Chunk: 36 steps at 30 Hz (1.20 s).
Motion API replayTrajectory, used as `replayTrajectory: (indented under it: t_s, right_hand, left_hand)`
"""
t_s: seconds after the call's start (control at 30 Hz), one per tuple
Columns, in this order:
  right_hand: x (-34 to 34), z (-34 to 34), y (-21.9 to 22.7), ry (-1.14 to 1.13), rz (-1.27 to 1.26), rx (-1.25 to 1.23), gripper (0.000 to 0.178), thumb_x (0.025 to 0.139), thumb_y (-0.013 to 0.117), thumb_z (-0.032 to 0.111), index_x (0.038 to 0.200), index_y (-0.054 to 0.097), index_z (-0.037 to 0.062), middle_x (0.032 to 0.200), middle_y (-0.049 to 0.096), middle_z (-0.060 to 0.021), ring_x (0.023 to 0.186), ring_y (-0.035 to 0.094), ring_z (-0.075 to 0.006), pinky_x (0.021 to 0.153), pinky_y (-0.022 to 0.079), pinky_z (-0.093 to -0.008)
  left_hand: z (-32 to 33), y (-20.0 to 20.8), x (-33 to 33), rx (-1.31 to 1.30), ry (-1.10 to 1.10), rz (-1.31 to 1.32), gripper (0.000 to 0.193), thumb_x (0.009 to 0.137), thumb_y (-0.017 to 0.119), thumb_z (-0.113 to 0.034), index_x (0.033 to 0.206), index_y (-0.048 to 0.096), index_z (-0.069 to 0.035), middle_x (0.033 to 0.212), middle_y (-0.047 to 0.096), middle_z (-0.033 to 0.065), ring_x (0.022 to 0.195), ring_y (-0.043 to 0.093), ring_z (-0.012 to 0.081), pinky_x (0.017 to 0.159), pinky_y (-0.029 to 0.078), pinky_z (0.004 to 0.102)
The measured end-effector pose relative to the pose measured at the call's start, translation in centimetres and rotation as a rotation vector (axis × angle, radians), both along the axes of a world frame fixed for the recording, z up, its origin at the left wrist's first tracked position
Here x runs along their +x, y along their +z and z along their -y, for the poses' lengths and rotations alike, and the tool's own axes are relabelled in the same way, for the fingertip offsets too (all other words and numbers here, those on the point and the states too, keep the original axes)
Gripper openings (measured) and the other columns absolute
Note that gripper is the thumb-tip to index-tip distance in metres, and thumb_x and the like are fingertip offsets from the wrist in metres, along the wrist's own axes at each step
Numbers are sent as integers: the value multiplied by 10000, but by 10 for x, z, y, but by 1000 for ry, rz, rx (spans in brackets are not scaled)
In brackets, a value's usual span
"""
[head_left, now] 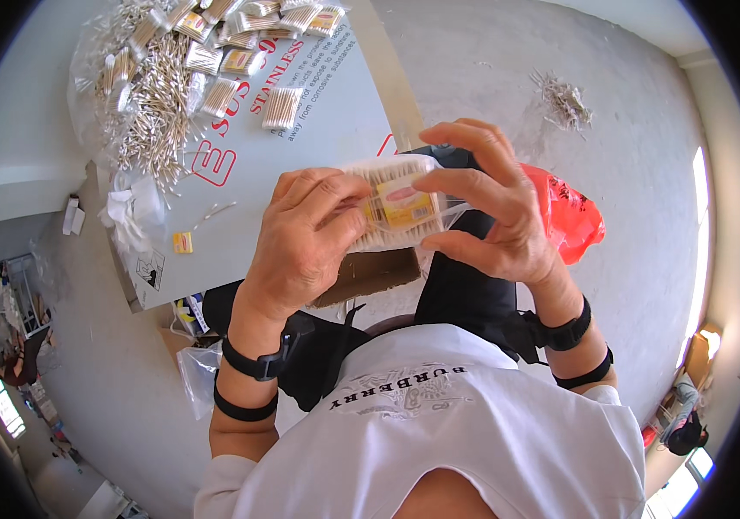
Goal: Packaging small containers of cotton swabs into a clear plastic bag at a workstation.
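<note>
Seen from above, a person sits over a grey concrete floor [612, 147]. A large flattened cardboard sheet [318, 130] with red lettering lies ahead of the knees and serves as a work surface. At its far left corner sits a heap of loose cotton swabs [149, 112], with about 10 small filled packets [253, 43] laid out beside it. A red plastic bag [573, 216] lies on the floor to the right, partly behind the right hand.

Both hands are raised in front of the chest, well above the cardboard. The left hand [305, 238] and the right hand [495, 208] together clasp 1 clear packet of cotton swabs [396, 203] with a yellow label, fingers closed around its 2 ends.

The step in hand appears to be closing or straightening this packet. The next move likely calls for steady pinching along its open edge without spilling the swabs.
</note>
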State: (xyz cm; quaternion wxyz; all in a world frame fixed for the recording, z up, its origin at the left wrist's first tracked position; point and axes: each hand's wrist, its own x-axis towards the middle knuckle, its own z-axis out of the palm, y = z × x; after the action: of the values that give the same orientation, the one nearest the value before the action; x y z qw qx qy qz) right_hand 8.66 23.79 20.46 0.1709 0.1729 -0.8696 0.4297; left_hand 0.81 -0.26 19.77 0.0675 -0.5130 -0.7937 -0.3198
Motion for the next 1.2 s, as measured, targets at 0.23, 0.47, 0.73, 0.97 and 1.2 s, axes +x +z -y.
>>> replayTrajectory:
  t_s: [0.23,0.47,0.73,0.97,1.2]
  right_hand:
    - [4,14,19,59,12,418,435,766,753,445,1056,722,123,1397,536,-155,1263,490,-373,1007,390,-494]
    - [-6,24,21,96,103,563,604,643,854,334,1176,665,119,1361,541,-128,1246,516,-353,974,476,-457]
    - [3,22,-1,20,48,513,669,578,887,312,1156,647,75,1318,560,-146,1176,543,-357,953,515,-442]
    - [0,11,5,1,-23,349,648,598,871,335,1144,658,61,1270,620,-119,1170,552,-354,958,470,-471]
    - [4,9,0,9,36,142,330,707,799,120,1017,703,61,1203,656,-76,1164,561,-334,962,437,-453]
  left_hand:
    - [1,-1,4,32,44,2,157,729,724,-44,884,701,-38,1070,689,62,1032,634,258,890,475,404]
    - [0,2,3,-18,21,-32,120,758,690,-48,878,686,-46,1095,696,54,1059,624,247,902,458,388]
    - [-8,-2,4,8,43,0,100,747,694,-29,842,666,-49,1055,718,25,995,628,211,840,459,367]
    - [-7,-4,2,88,96,74,126,718,732,8,798,646,-38,993,736,21,916,637,211,787,470,350]
    - [-11,-4,6,146,116,122,183,678,755,54,804,647,-24,918,718,32,855,633,243,754,491,354]
